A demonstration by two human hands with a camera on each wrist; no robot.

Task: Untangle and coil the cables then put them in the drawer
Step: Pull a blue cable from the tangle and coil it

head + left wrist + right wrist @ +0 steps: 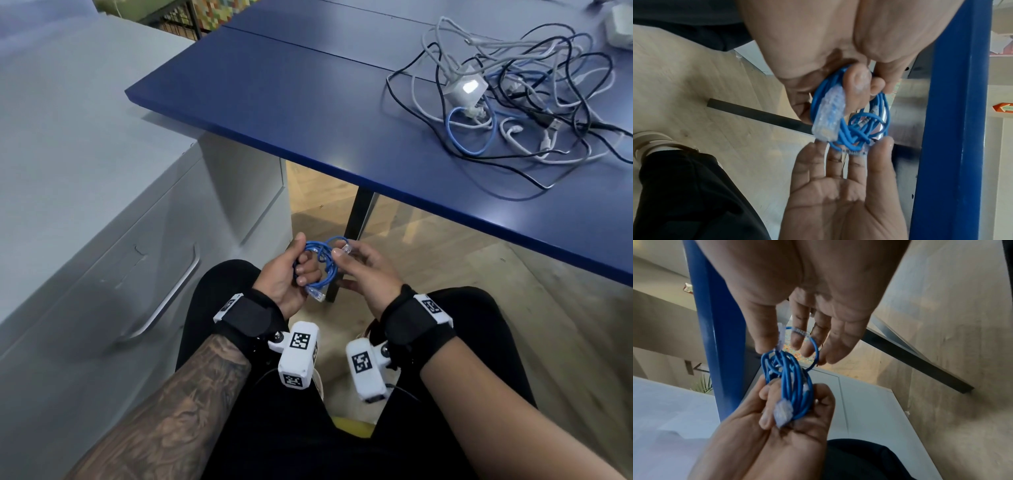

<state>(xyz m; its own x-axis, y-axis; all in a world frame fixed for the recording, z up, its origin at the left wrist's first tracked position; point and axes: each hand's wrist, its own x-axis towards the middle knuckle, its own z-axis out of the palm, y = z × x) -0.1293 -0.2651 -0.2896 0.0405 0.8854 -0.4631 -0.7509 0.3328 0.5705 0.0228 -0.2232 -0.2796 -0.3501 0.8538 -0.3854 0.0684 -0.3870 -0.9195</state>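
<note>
L hand (291, 274) gripped coiled blue cable (317, 262) at frame center; R hand (363, 270) pinched its clear plug (346, 247). Cable tangle (513, 102) sat upper right.

no readable words, brands or numbers showed in any view. the only signs were black-and-white square code markers (300, 341) on the white camera housings and wristbands, which carried a pattern and no letters. in the left wrist view an orange arrow sign (1003, 108) stood at the right edge with a pale green arrow inside; any writing on it was too blurred to make out.
</note>
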